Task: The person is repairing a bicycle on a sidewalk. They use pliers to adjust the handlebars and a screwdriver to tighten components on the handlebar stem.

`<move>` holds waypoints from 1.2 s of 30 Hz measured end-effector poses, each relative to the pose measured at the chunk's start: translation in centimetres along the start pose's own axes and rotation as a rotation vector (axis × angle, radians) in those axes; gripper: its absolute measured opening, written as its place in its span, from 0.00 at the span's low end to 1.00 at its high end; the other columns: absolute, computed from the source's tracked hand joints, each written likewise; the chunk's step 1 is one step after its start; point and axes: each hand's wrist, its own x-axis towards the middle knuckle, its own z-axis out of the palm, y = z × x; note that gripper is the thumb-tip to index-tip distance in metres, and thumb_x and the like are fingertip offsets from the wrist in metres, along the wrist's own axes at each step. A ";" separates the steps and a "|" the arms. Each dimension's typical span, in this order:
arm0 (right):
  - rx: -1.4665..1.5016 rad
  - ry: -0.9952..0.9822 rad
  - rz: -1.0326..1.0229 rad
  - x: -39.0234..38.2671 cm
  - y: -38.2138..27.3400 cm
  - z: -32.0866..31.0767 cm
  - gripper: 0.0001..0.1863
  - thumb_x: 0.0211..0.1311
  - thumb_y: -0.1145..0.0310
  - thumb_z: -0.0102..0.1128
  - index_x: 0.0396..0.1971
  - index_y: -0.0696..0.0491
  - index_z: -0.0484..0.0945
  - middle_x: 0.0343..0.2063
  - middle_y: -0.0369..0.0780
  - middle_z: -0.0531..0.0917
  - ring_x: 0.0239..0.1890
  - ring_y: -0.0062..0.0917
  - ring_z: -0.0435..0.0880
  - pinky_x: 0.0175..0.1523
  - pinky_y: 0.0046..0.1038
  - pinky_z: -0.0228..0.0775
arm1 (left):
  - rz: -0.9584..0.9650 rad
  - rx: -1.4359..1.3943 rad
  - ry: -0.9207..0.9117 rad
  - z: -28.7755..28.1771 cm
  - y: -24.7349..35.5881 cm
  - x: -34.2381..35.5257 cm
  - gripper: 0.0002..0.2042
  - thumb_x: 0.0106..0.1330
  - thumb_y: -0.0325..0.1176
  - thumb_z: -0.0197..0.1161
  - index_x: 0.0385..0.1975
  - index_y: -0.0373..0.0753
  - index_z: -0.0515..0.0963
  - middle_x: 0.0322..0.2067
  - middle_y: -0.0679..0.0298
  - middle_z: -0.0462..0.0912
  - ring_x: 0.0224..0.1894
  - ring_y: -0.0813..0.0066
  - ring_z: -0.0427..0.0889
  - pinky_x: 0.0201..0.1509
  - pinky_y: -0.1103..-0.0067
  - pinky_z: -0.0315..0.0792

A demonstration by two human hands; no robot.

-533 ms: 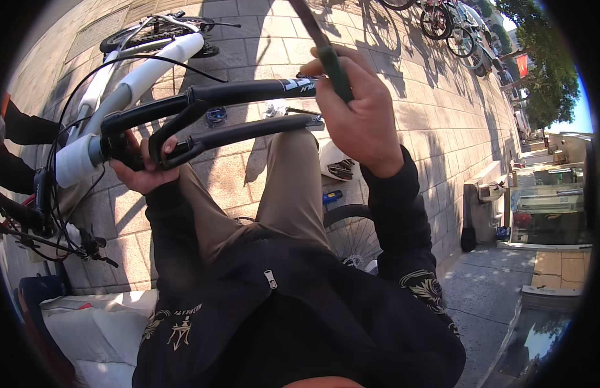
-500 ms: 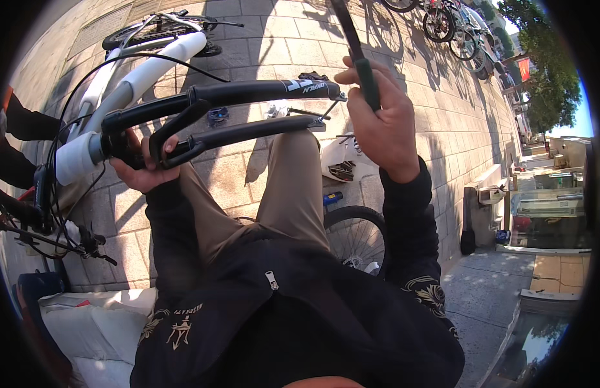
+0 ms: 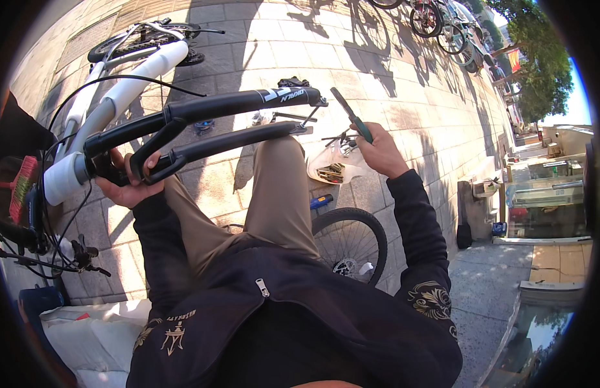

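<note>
A black bicycle suspension fork [image 3: 216, 108] lies sideways before me, joined to the head tube of a white bicycle frame [image 3: 133, 87]. Its lower leg reaches over my knee, and a thin metal rod [image 3: 308, 118] spans the two leg ends. My left hand [image 3: 128, 187] is closed around the fork near its arch, the fingers partly hidden behind the tubes. Out to the right of the fork ends, my right hand [image 3: 382, 150] grips a long tool with a green handle [image 3: 362, 129] and a flat dark blade. The blade points up and left, touching nothing.
Beyond my knee sits a pale bag or tray of tools [image 3: 332, 173]. A loose bicycle wheel [image 3: 381, 246] and a blue item [image 3: 321, 201] lie right of my legs. Cables and handlebar parts [image 3: 80, 255] hang at left, near white sacks [image 3: 93, 336]. Bicycles [image 3: 429, 22] stand far right.
My right hand has moved down and away from the fork ends, carrying the green-handled tool. My left hand keeps its hold on the fork. The whole view has shifted slightly.
</note>
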 end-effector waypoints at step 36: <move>-0.427 0.075 -0.459 3.9 3.9 0.3 0.13 0.61 0.74 0.69 0.46 0.54 0.85 0.52 0.50 0.79 0.48 0.51 0.83 0.53 0.46 0.77 | -0.460 -0.075 -0.063 0.1 4.7 0.1 0.41 0.68 0.64 0.72 0.80 0.61 0.66 0.40 0.70 0.75 0.57 0.64 0.66 0.70 0.53 0.68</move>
